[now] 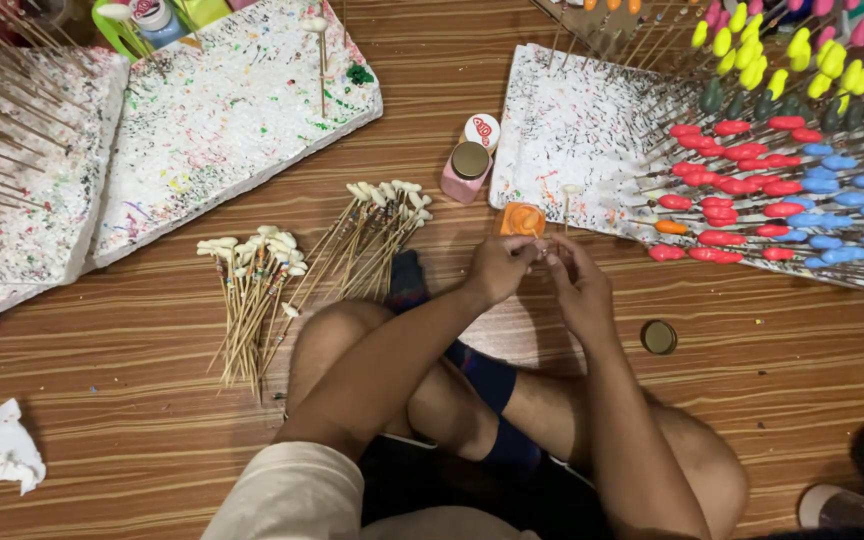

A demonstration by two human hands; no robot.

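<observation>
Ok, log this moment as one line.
left hand: pinching thin stick | right hand: at same stick | orange paint pot: open, just beyond hands | unpainted sticks: piled on floor at left

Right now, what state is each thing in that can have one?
Left hand: closed on a thin stick.
Right hand: pinching the same stick.
Orange pot: open.
Pink bottle: capped.
Loose cap: off, lying flat on the floor.
Stick bundles: unpainted, lying flat.
Painted sticks: stuck into the foam board.
</observation>
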